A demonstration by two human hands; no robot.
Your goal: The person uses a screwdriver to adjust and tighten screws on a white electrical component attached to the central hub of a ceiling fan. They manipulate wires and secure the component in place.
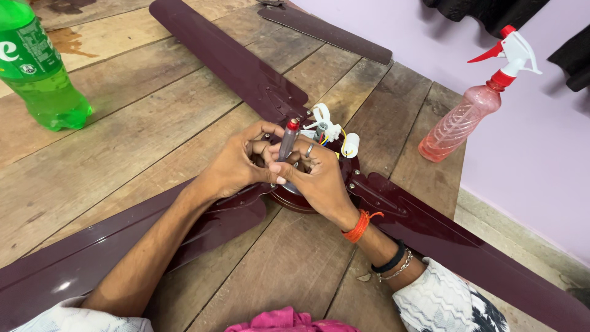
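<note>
A dark maroon ceiling fan lies on the wooden table (pixel 123 123), its motor hub (pixel 295 200) under my hands and its blades (pixel 233 61) spreading outward. My left hand (pixel 236 163) and my right hand (pixel 316 175) meet over the hub. Both curl around a grey screwdriver with a red cap (pixel 289 138), held upright with its tip down at the hub. White wire connectors and a small white capacitor (pixel 335 135) with coloured wires sit just behind my fingers. My right wrist carries an orange thread, a black band and a chain.
A green plastic bottle (pixel 37 67) stands at the far left. A pink spray bottle with a red and white trigger (pixel 470 104) stands at the right table edge by a lilac wall. Pink cloth (pixel 289 321) lies near me. A second blade (pixel 332 31) lies at the back.
</note>
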